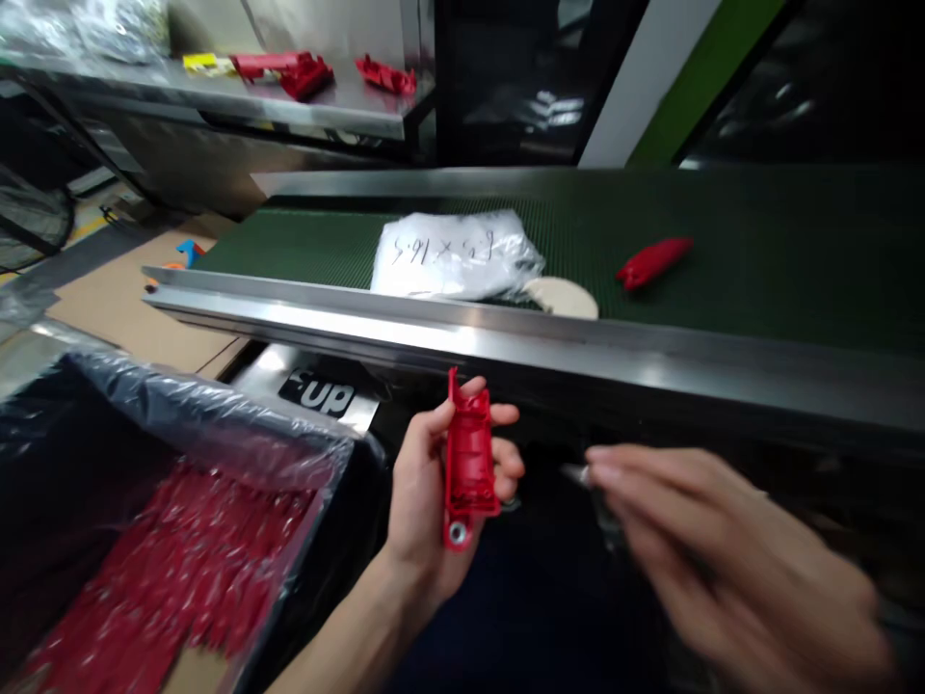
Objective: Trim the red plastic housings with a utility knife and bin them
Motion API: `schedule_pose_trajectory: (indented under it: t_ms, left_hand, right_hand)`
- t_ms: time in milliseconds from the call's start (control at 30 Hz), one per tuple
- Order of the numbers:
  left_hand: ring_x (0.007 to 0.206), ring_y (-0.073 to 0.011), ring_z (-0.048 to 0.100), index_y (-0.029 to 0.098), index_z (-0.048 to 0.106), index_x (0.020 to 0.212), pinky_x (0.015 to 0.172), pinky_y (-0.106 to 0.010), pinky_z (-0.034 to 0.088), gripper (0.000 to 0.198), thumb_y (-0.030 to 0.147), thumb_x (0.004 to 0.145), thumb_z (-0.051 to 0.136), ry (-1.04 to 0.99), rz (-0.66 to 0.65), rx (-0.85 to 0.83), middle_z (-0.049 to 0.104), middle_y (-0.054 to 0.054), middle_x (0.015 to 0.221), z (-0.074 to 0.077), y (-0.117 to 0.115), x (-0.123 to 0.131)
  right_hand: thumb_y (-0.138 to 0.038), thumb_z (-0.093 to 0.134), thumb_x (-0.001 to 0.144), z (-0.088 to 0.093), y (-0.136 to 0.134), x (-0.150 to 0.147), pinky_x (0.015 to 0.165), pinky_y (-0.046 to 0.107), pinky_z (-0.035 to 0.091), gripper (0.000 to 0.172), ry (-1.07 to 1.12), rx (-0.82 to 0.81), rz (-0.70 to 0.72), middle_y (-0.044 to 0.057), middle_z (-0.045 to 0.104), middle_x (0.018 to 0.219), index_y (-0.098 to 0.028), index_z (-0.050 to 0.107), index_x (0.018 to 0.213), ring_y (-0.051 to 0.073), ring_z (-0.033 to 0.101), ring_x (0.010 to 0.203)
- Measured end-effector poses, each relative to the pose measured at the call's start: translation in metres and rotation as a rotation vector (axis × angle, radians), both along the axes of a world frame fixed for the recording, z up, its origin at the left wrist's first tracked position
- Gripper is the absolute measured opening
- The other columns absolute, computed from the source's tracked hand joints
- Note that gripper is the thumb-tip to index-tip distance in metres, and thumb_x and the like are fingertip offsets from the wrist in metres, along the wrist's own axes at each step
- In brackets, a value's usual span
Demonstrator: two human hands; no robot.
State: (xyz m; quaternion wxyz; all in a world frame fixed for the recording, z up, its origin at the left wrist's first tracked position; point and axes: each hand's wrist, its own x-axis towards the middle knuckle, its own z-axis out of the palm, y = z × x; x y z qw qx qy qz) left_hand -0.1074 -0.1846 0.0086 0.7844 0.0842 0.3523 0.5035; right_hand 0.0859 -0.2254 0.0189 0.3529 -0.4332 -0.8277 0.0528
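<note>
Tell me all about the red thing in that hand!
It is a glossy red plastic housing, long and narrow, hollow with ribs inside. A small metal ring sits in its lower end. It stands nearly upright, open side toward the camera, near the steel rail. The left hand holds it, fingers wrapped behind. The blurred right hand does not touch it.

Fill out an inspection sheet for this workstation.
Surface: green conveyor belt behind a steel rail.
Job's things: red plastic part, held upright.
Clutter: white bag, beige disc and loose red piece on the belt; lined bin of red pieces at left.
Grips: left hand closed on the part; right hand blurred, grip unclear.
Cables: nothing seen.
Surroundings: steel table with more red parts; cardboard at left.
</note>
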Motion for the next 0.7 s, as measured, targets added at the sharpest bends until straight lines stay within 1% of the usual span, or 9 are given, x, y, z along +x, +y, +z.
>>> schedule_pose_trajectory:
  t_ms: [67, 133, 233, 333, 400, 467, 533, 600, 700]
  left_hand:
    - [0.052, -0.0117, 0.058, 0.012, 0.055, 0.122, 0.046, -0.019, 0.044, 0.035, 0.027, 0.092, 0.046, 0.054, 0.04, -0.056, 0.069, -0.011, 0.092, 0.001, 0.001, -0.005]
    - [0.058, -0.013, 0.06, 0.013, 0.055, 0.124, 0.049, -0.021, 0.047, 0.036, 0.023, 0.09, 0.051, 0.124, 0.103, -0.097, 0.069, -0.012, 0.097, 0.002, 0.001, -0.011]
    - [0.064, -0.0145, 0.062, 0.016, 0.053, 0.127, 0.055, -0.024, 0.052, 0.042, 0.022, 0.086, 0.057, 0.19, 0.131, -0.113, 0.068, -0.011, 0.099, 0.0, 0.0, -0.02]
    - [0.065, -0.015, 0.061, 0.019, 0.05, 0.129, 0.056, -0.026, 0.051, 0.047, 0.024, 0.084, 0.06, 0.216, 0.14, -0.135, 0.067, -0.008, 0.098, -0.004, -0.003, -0.026]
    - [0.062, -0.0145, 0.059, 0.018, 0.048, 0.128, 0.052, -0.025, 0.049, 0.047, 0.025, 0.083, 0.06, 0.215, 0.164, -0.133, 0.067, -0.008, 0.094, -0.01, -0.006, -0.028]
    - [0.058, -0.0145, 0.057, 0.016, 0.047, 0.125, 0.049, -0.026, 0.047, 0.047, 0.025, 0.08, 0.061, 0.205, 0.191, -0.119, 0.066, -0.007, 0.089, -0.018, -0.008, -0.028]
    - [0.056, -0.015, 0.057, 0.016, 0.047, 0.123, 0.047, -0.026, 0.046, 0.047, 0.026, 0.079, 0.06, 0.194, 0.211, -0.095, 0.066, -0.006, 0.086, -0.026, -0.01, -0.028]
    - [0.055, -0.0155, 0.057, 0.016, 0.045, 0.123, 0.045, -0.026, 0.045, 0.046, 0.026, 0.08, 0.06, 0.187, 0.216, -0.065, 0.066, -0.006, 0.085, -0.03, -0.011, -0.028]
    - [0.056, -0.0161, 0.057, 0.016, 0.043, 0.123, 0.044, -0.027, 0.045, 0.047, 0.025, 0.08, 0.06, 0.166, 0.214, -0.026, 0.066, -0.007, 0.087, -0.031, -0.014, -0.03]
  right_hand:
    - [-0.003, 0.058, 0.087, 0.003, 0.034, 0.026, 0.087, 0.037, 0.048, 0.032, -0.068, 0.146, -0.163, 0.007, 0.067, 0.11, -0.018, 0.064, 0.115, 0.02, 0.063, 0.099]
    - [-0.011, 0.058, 0.091, 0.011, 0.071, 0.055, 0.083, 0.038, 0.046, 0.024, -0.215, 0.187, -0.281, 0.005, 0.069, 0.107, -0.021, 0.065, 0.111, 0.021, 0.063, 0.095]
    - [-0.019, 0.052, 0.095, 0.025, 0.113, 0.094, 0.081, 0.038, 0.044, 0.019, -0.454, 0.056, -0.331, 0.003, 0.07, 0.106, -0.023, 0.065, 0.108, 0.021, 0.064, 0.093]
    - [-0.018, 0.05, 0.095, 0.034, 0.133, 0.109, 0.079, 0.038, 0.044, 0.02, -0.538, -0.04, -0.282, 0.0, 0.072, 0.095, -0.023, 0.067, 0.102, 0.019, 0.066, 0.081]
    - [-0.018, 0.051, 0.093, 0.038, 0.141, 0.101, 0.078, 0.039, 0.044, 0.019, -0.54, -0.059, -0.25, 0.0, 0.072, 0.093, -0.023, 0.068, 0.101, 0.02, 0.066, 0.08]
    - [-0.02, 0.051, 0.093, 0.042, 0.152, 0.081, 0.079, 0.039, 0.045, 0.019, -0.505, -0.05, -0.22, 0.003, 0.072, 0.099, -0.021, 0.068, 0.1, 0.022, 0.066, 0.087]
    - [-0.02, 0.049, 0.094, 0.044, 0.168, 0.049, 0.082, 0.035, 0.047, 0.021, -0.456, -0.046, -0.172, 0.005, 0.07, 0.106, -0.019, 0.068, 0.103, 0.021, 0.065, 0.094]
    - [-0.019, 0.047, 0.096, 0.042, 0.189, 0.012, 0.083, 0.029, 0.048, 0.023, -0.439, -0.08, -0.087, 0.004, 0.069, 0.107, -0.019, 0.068, 0.104, 0.016, 0.064, 0.095]
    - [-0.022, 0.052, 0.096, 0.029, 0.225, -0.034, 0.083, 0.029, 0.05, 0.017, -0.494, -0.172, 0.033, 0.003, 0.069, 0.098, -0.017, 0.068, 0.098, 0.014, 0.064, 0.089]
